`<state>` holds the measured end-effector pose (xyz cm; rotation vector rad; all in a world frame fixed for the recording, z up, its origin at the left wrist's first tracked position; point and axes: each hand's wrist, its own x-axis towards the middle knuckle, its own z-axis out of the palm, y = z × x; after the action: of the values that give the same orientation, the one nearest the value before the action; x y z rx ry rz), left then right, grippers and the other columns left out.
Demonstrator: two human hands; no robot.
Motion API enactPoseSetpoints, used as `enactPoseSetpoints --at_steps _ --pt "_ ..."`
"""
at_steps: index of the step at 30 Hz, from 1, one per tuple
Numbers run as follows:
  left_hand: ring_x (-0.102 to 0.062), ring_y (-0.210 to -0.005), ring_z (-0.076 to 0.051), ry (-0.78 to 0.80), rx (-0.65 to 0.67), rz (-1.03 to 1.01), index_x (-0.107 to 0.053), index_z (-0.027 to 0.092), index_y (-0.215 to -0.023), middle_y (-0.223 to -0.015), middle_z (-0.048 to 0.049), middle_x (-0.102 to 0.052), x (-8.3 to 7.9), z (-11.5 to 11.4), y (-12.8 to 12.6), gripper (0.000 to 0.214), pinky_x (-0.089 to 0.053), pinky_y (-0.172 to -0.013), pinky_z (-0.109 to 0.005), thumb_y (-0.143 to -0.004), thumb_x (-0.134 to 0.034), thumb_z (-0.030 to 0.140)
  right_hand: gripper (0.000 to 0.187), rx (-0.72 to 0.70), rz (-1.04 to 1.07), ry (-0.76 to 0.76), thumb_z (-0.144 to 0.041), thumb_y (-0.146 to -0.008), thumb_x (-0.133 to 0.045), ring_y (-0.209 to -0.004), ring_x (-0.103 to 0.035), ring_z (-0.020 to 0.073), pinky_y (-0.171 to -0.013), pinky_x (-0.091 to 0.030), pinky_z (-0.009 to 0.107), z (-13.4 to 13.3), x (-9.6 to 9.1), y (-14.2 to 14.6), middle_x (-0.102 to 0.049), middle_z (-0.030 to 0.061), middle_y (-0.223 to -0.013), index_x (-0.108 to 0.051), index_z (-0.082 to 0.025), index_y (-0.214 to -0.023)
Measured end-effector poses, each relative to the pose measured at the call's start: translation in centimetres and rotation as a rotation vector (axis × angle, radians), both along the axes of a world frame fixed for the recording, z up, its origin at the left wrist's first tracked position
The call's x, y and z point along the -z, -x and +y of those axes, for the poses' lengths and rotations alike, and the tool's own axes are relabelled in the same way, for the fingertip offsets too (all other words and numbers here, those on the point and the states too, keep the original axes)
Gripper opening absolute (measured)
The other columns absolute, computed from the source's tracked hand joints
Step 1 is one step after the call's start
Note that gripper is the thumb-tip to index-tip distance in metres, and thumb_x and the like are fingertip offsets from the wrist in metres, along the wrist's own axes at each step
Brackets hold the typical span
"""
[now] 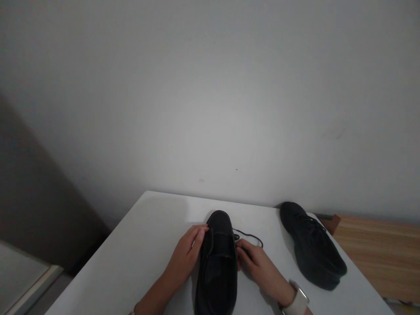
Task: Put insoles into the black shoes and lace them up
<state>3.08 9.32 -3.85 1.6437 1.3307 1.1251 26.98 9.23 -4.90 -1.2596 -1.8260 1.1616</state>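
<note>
A black lace-up shoe (217, 267) lies on the white table (144, 245), toe pointing away from me. My left hand (187, 253) rests against its left side, fingers curled onto the upper near the toe. My right hand (259, 267), with a pale watch at the wrist, presses against the shoe's right side and pinches the black lace (249, 237), which loops out over the table.
A second black shoe (311, 247) lies on the table's right part, near the far corner. A wooden surface (377, 253) adjoins the table at the right. A plain white wall stands behind. The floor drops away at the left.
</note>
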Motion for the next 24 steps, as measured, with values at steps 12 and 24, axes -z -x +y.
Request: enactPoseSetpoints --at_steps 12,24 --pt "-0.062 -0.119 -0.026 0.000 0.012 0.000 -0.070 0.021 -0.111 -0.123 -0.0108 -0.070 0.4 0.1 0.0 0.039 -0.043 -0.110 -0.044 -0.101 -0.038 0.041 0.055 0.026 0.313 0.223 -0.073 -0.087 -0.051 -0.044 -0.021 0.0078 -0.043 -0.016 0.023 0.0 0.0 -0.4 -0.030 -0.0110 -0.050 -0.049 -0.021 -0.069" --pt "-0.039 -0.143 -0.035 -0.238 0.393 0.114 -0.040 0.031 -0.150 -0.156 -0.0117 -0.043 -2.3 -3.2 -0.8 0.080 -0.033 -0.119 -0.052 -0.081 -0.077 0.047 0.049 0.009 0.066 -0.255 -0.059 -0.095 -0.047 -0.060 -0.053 0.0176 -0.059 -0.042 0.029 -4.1 -4.5 2.6 -0.057 0.0017 -0.059 -0.061 -0.023 -0.065"
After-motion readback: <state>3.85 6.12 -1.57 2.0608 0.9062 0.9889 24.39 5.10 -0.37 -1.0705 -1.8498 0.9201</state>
